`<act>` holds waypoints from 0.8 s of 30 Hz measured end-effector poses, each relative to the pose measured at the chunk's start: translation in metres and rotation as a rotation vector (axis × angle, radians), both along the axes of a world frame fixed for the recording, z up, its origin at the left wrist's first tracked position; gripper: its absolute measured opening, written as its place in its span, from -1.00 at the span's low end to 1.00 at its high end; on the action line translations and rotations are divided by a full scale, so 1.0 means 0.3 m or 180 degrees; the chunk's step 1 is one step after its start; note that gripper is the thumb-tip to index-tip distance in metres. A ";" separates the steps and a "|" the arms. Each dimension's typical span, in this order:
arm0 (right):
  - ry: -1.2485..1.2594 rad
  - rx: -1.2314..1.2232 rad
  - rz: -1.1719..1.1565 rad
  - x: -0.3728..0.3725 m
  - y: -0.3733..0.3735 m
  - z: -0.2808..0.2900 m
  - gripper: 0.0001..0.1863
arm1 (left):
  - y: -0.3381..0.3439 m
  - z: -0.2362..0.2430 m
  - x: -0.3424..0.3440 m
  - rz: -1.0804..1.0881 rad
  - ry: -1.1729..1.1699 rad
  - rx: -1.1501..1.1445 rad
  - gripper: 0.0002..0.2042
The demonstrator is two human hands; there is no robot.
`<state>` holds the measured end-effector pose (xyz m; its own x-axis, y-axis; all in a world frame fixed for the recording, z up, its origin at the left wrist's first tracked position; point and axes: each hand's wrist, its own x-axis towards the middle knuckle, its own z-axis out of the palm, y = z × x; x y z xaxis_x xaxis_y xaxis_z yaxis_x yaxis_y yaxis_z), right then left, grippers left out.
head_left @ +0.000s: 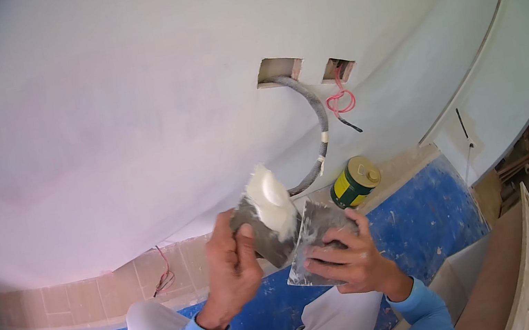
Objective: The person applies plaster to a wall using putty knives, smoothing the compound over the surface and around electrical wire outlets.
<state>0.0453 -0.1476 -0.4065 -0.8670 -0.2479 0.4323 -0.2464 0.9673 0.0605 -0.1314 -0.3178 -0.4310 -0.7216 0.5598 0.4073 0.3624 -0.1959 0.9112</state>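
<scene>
My left hand [231, 265] grips a grey metal putty knife [264, 237] by its near left side. A thick lump of white putty [270, 199] sits on the far part of that blade. In my right hand [357, 258] is a second flat scraper blade [317, 229], smeared with white, with fingers spread across its face. The two blades come together edge to edge in front of my knees, touching or nearly so. Handles of both tools are hidden by my hands.
Ahead rises a white wall [110, 121] with two cut-out boxes, a grey conduit [319, 114] and red wires [341, 102]. A green and yellow can [355, 180] stands at its foot. Blue sheeting [420, 216] covers the floor; a wooden board [506, 271] stands at right.
</scene>
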 end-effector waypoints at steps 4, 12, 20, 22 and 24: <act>-0.0235 -0.0041 -0.0186 0.041 0.118 -0.033 -0.58 | -0.030 0.057 -0.039 0.0169 -0.0669 0.0476 -0.79; 0.1451 0.1046 -0.0955 0.059 0.597 0.244 -0.49 | -0.195 -0.095 -0.057 -0.0418 -0.2183 0.1122 -0.65; 0.2096 0.2838 -0.1162 -0.175 0.959 0.308 -0.64 | -0.230 -0.220 -0.033 -0.0054 -0.2503 0.1008 -0.57; 0.2164 0.2920 -0.0994 -0.215 0.990 0.311 -0.70 | -0.218 -0.206 -0.023 0.0028 -0.2459 0.0976 -0.59; 0.2233 0.2934 -0.0862 -0.244 1.018 0.309 -0.74 | -0.223 -0.200 -0.021 -0.0082 -0.2525 0.0931 -0.59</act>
<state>-0.0278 0.1577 -0.3139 -0.5843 -0.5593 0.5881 0.3237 0.5039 0.8008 -0.1377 -0.3846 -0.4910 -0.8433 0.5310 -0.0835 -0.3712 -0.4630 0.8049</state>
